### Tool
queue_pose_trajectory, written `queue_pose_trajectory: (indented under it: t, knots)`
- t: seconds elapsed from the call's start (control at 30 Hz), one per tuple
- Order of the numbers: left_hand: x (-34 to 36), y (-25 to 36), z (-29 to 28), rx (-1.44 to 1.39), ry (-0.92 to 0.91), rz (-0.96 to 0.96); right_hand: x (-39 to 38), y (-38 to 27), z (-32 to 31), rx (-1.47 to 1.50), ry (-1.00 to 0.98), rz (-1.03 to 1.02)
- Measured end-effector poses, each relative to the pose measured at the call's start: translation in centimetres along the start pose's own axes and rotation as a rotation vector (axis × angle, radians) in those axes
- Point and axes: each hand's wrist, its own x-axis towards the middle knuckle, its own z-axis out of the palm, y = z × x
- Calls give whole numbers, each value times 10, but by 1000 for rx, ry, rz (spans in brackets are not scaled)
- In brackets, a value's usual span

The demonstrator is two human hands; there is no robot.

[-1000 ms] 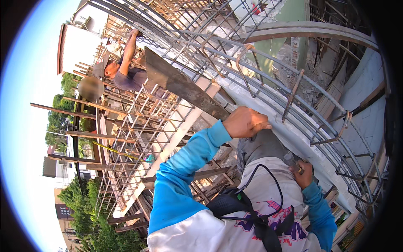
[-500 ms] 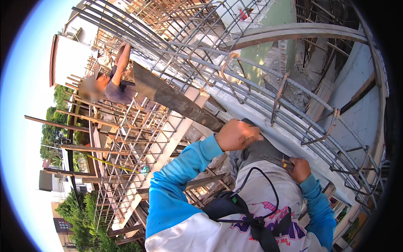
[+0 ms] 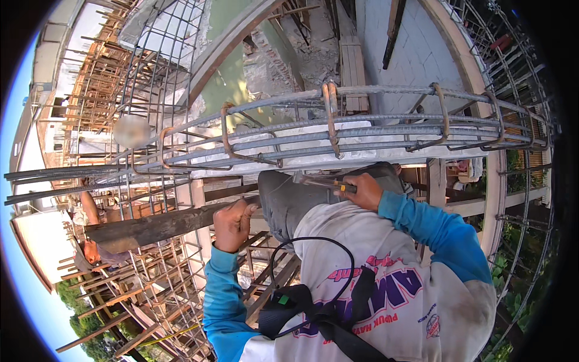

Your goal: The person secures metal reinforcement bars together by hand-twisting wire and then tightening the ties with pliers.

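Note:
My right hand [image 3: 365, 192] is wrapped round the yellow-and-black handle of a hammer [image 3: 319, 182]. Its metal head points left, over my grey trousers [image 3: 283, 199]. Closed with its fingers curled, my left hand [image 3: 234, 224] is at the near end of a long dark timber plank [image 3: 151, 228]. Whatever its fingers may hold is hidden. I cannot tell whether this hand touches the plank. Ahead of me runs a cage of steel reinforcing bars [image 3: 289, 140] with bent, rusty stirrups [image 3: 331, 117].
A co-worker's arm [image 3: 90, 210] shows near the plank's far end. Below at left is a lattice of bars and scaffold timbers [image 3: 163, 277]. Beyond the bar cage are a curved timber edge [image 3: 229, 45] and a grey wall [image 3: 410, 54]. A black strap and cord [image 3: 301, 308] hang on my chest.
My view has swung right, so the bar cage now lies level across it. My left hand has drawn away from my trousers to the plank's near end. The hammer stays in my right hand.

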Motion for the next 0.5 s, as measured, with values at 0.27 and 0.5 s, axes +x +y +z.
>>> queue_pose_trajectory:
  t: [0.27, 0.5]
  knots:
    - [-6, -50, -4, 50, 143, -143, -6, 10, 1, 425, -48, -277]
    - [-13, -26, -17, -546, 297, -455, -29, 55, -5, 136, 76, -169]
